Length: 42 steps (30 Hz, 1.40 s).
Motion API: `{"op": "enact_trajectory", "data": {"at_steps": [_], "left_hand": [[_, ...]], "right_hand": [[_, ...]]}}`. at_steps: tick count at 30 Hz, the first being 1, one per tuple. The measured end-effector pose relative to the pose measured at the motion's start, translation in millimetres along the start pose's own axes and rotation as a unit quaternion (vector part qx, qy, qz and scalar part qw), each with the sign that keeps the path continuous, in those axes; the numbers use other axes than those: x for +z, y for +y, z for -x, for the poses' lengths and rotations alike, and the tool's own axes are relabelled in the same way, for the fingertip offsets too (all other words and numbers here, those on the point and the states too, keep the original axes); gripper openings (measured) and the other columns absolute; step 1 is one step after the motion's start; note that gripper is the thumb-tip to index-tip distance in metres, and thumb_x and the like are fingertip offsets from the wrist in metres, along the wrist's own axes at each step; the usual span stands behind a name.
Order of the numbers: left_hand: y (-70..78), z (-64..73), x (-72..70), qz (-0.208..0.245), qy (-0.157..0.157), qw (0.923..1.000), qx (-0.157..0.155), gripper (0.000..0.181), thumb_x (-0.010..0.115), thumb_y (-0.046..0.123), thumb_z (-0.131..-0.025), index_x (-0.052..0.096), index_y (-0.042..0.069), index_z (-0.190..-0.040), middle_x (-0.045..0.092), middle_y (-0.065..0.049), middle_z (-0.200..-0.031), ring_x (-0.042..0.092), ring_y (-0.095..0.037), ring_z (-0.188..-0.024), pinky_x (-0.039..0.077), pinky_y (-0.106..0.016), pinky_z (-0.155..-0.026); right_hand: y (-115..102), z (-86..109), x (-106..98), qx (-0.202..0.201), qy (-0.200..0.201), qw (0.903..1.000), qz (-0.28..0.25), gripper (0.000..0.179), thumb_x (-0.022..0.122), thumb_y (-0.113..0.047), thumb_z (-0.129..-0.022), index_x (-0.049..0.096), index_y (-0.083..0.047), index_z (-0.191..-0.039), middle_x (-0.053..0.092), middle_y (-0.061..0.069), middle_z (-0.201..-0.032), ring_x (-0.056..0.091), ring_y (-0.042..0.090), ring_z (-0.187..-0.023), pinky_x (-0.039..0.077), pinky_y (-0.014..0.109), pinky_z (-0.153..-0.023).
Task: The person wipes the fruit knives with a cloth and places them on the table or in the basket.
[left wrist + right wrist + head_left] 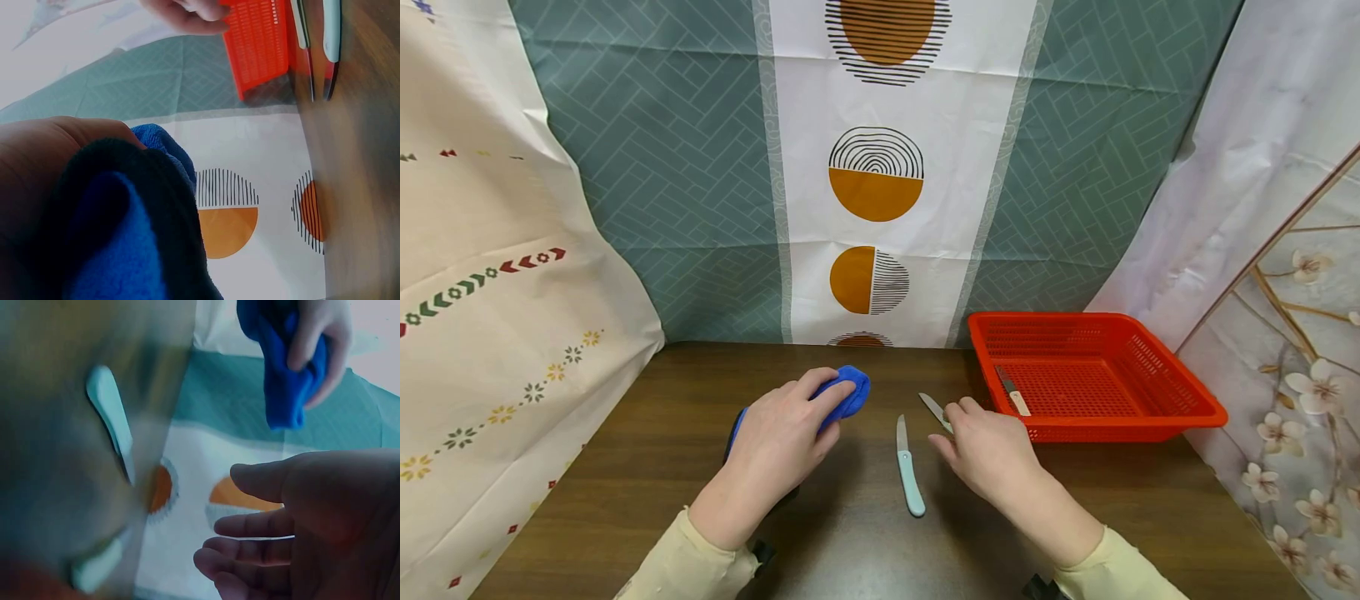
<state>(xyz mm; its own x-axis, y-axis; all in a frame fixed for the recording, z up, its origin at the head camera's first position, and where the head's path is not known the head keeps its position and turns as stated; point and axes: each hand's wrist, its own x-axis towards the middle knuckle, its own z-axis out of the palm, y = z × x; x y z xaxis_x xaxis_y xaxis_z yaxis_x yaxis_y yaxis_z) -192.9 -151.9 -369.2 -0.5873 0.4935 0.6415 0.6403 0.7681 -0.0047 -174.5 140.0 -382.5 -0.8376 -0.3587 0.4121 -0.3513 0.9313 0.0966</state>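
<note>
My left hand (pixel 778 437) grips a bunched blue cloth (pixel 852 393) above the table; its dark border shows in the left wrist view. A knife with a light blue handle (pixel 909 483) lies on the tabletop between both hands, blade pointing away from me. Over a second knife (pixel 934 408), my right hand (pixel 992 446) hovers with thumb and fingers apart. Nothing is between those fingers in the right wrist view. My right hand hides part of that second knife's handle in the head view. A third knife (pixel 1017 397), with a pale handle, lies inside the red basket (pixel 1127 434).
The perforated red basket stands at the back right of the brown wooden table (pixel 647 467). A patterned curtain (pixel 700 167) hangs behind the table. Printed cloths hang along the left (pixel 490 358) and right (pixel 1247 275) sides.
</note>
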Motion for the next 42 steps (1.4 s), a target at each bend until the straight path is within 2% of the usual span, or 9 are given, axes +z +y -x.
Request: {"op": "enact_trajectory", "data": {"at_steps": [2,5,10,20,26,31,37,42], "left_hand": [[0.3,-0.5,0.4,-0.001,0.001,1.0,0.001,0.046,0.091,0.017,-0.088,0.079,0.016,-0.133,0.072,-0.011,-0.133,0.077,-0.029,-0.097,0.066,-0.042,-0.076],[0.9,-0.5,1.5,-0.004,0.001,1.0,0.002,0.046,0.091,0.017,-0.088,0.079,0.016,-0.133,0.072,-0.011,-0.133,0.077,-0.029,-0.097,0.066,-0.042,-0.077],[2.6,0.3,3.9,-0.007,-0.008,0.9999,0.001,0.046,0.092,0.019,-0.088,0.08,0.018,-0.133,0.072,-0.011,-0.133,0.077,-0.029,-0.097,0.067,-0.042,-0.078],[4.9,0.5,7.9,-0.01,-0.02,0.9998,0.005,0.048,0.092,0.021,-0.088,0.078,0.019,-0.134,0.072,-0.01,-0.133,0.077,-0.029,-0.096,0.067,-0.042,-0.078],[5.5,0.4,9.6,-0.008,-0.023,0.9997,0.005,0.048,0.093,0.021,-0.088,0.078,0.019,-0.134,0.072,-0.01,-0.132,0.077,-0.028,-0.097,0.067,-0.042,-0.079],[6.7,0.0,10.4,-0.008,-0.028,0.9996,0.008,0.048,0.092,0.021,-0.088,0.078,0.02,-0.134,0.072,-0.01,-0.132,0.077,-0.029,-0.097,0.067,-0.042,-0.08],[8.3,0.2,11.4,-0.005,-0.026,0.9996,0.013,0.047,0.093,0.02,-0.087,0.079,0.019,-0.132,0.072,-0.01,-0.131,0.078,-0.028,-0.097,0.067,-0.042,-0.08],[9.5,-0.4,12.7,0.002,-0.029,0.9995,0.015,0.048,0.093,0.019,-0.087,0.079,0.019,-0.132,0.072,-0.009,-0.132,0.077,-0.028,-0.097,0.067,-0.041,-0.079]], "right_hand": [[-7,2.1,6,0.0,-0.018,0.9998,-0.006,0.037,0.091,-0.04,-0.092,0.07,-0.009,-0.096,0.061,0.003,-0.082,0.058,0.017,-0.056,0.047,0.035,-0.045],[-17,5.3,16,0.002,-0.044,0.999,-0.009,0.039,0.089,-0.043,-0.092,0.071,-0.008,-0.098,0.065,0.005,-0.087,0.062,0.02,-0.059,0.05,0.037,-0.046],[-31,10.8,28,0.004,-0.067,0.9976,-0.018,0.045,0.087,-0.049,-0.093,0.066,-0.01,-0.09,0.058,0.003,-0.08,0.059,0.02,-0.056,0.049,0.039,-0.046],[-41,10.4,44,0.031,-0.132,0.9892,-0.057,0.05,0.086,-0.054,-0.092,0.065,-0.009,-0.094,0.051,0.0,-0.075,0.058,0.02,-0.062,0.048,0.041,-0.05],[-40,9.9,51,0.041,-0.141,0.9868,-0.068,0.053,0.086,-0.058,-0.091,0.06,-0.012,-0.088,0.053,0.0,-0.074,0.059,0.022,-0.063,0.048,0.045,-0.052],[-38,9.0,57,0.046,-0.162,0.983,-0.073,0.053,0.087,-0.058,-0.09,0.061,-0.012,-0.09,0.052,0.0,-0.074,0.056,0.02,-0.062,0.049,0.043,-0.053],[-36,8.4,58,0.038,-0.162,0.9837,-0.068,0.049,0.09,-0.05,-0.09,0.059,-0.012,-0.088,0.053,-0.001,-0.073,0.06,0.021,-0.063,0.048,0.042,-0.052],[-33,8.2,59,0.041,-0.158,0.9848,-0.06,0.042,0.091,-0.039,-0.089,0.059,-0.012,-0.085,0.055,-0.001,-0.071,0.063,0.023,-0.063,0.052,0.045,-0.053]]}}
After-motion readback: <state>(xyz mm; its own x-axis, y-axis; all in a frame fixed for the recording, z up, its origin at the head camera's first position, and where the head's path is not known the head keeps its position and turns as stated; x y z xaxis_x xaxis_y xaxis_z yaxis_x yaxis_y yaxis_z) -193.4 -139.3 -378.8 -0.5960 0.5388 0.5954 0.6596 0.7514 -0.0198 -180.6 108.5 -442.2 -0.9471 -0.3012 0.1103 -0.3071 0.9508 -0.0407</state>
